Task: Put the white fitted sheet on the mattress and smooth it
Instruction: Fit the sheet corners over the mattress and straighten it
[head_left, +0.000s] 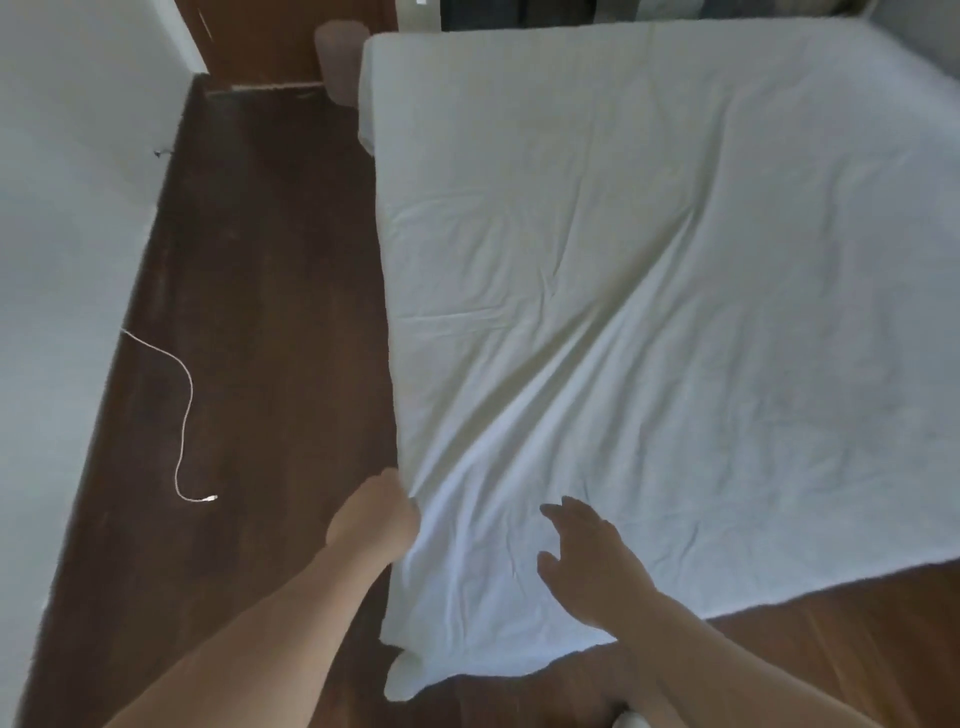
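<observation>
The white fitted sheet (649, 291) covers the whole top of the mattress, with creases running diagonally toward the near left corner. At that corner a loose flap of sheet (410, 670) hangs down to the floor. My left hand (376, 514) grips the sheet's edge on the left side of the mattress near that corner, its fingers hidden in the fabric. Just to the right, my right hand (587, 556) lies on the sheet's top with fingers spread.
Dark wooden floor (270, 322) runs along the left of the bed, bounded by a white wall (67, 218). A thin white cable (184, 415) lies on the floor by the wall. A brown door (270, 41) and a pinkish object (337, 57) stand at the far end.
</observation>
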